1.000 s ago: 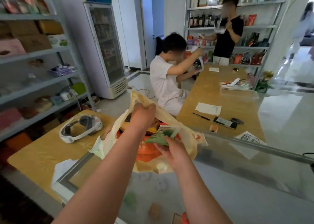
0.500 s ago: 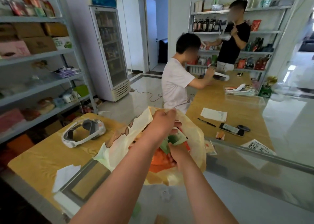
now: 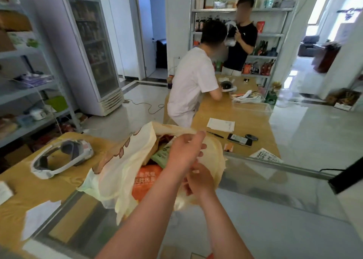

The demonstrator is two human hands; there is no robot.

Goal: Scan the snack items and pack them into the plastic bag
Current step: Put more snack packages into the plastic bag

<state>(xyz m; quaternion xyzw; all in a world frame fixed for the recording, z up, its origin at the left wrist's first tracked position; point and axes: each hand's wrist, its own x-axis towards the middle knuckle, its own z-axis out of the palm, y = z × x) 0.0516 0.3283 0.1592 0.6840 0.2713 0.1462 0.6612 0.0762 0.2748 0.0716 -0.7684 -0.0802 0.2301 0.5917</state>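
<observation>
A pale yellow plastic bag [image 3: 119, 172] stands open on the counter where the wood meets the glass top. Inside lie a green snack packet [image 3: 161, 155] and an orange packet [image 3: 145, 180] below it. My left hand [image 3: 183, 150] reaches over the bag's mouth and pinches its far rim, lifting it. My right hand [image 3: 199, 180] sits just under the left one at the bag's near right wall. Its fingers are curled, and whether they hold plastic is hidden. No packet is in either hand.
A white headset [image 3: 60, 156] lies on the wooden counter [image 3: 29, 190] to the left, beside paper slips [image 3: 39, 217]. The glass counter top [image 3: 275, 209] runs right. Farther back lie a phone [image 3: 238, 139], a pen and paper; two people stand beyond.
My right hand pushed the green packet into the bag and let it go. My left hand kept lifting the bag's rim. The view swung left and closer.
</observation>
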